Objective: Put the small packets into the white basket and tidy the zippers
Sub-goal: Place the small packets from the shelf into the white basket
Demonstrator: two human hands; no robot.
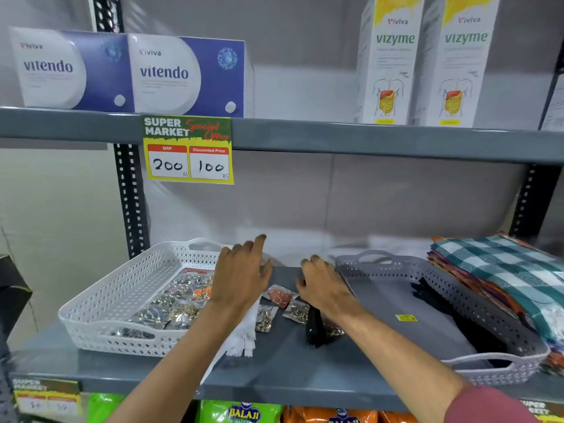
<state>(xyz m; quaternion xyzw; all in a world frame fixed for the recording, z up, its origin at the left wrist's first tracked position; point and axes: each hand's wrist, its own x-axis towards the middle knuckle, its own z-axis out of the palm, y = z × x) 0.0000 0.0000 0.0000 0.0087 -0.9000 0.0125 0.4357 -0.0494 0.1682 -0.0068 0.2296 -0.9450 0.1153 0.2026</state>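
Observation:
A white basket (100, 303) stands on the left of the grey shelf and holds several small packets (171, 309) of beads. My left hand (241, 276) hovers over its right edge, fingers spread, holding nothing. Three small packets (279, 296) lie on the shelf between the baskets. My right hand (323, 285) rests palm down just right of them, fingers curled, over the top of a bunch of black zippers (316, 329). White zippers (244, 340) lie under my left forearm beside the white basket.
A grey basket (457, 285) on the right holds dark items and a yellow sticker. Folded checked cloths (512, 270) are stacked at the far right. A price sign (187, 149) hangs from the shelf above, which carries boxes. Snack bags sit on the shelf below.

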